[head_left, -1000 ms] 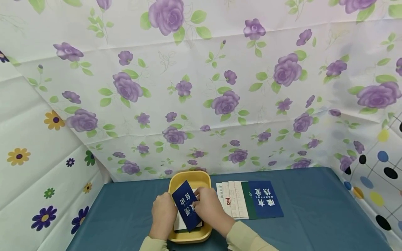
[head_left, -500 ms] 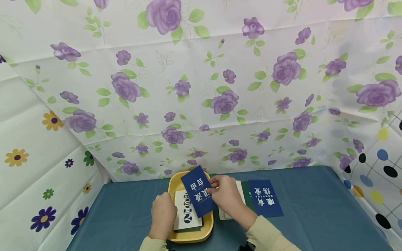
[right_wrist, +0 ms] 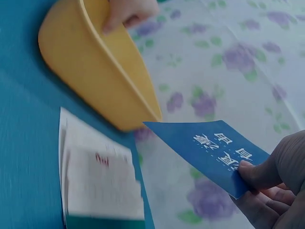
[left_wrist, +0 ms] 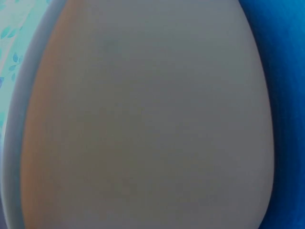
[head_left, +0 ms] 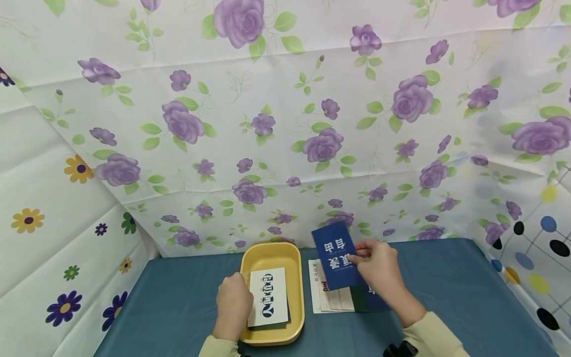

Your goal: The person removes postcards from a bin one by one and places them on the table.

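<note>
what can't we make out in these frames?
Head: much of the table's blue card, behind right hand and held blue card.
Head: most of the green card in the yellow tray, under the white card.
Right wrist: red print on pale cards, blurred; row's end, cut off by bottom edge.
Left wrist: pale surface filling most of it, too out-of-focus to identify.

Head view: bright, soft, even light lay across the flowered backdrop (head_left: 278, 99). Left wrist view: dim, murky, cyan-tinged; a near grey surface (left_wrist: 152, 114) was out of focus. Right wrist view: duller; white cards (right_wrist: 100, 176) were blurred, the blue card (right_wrist: 202, 148) sharper; shadow edged the yellow tray (right_wrist: 86, 52).
</note>
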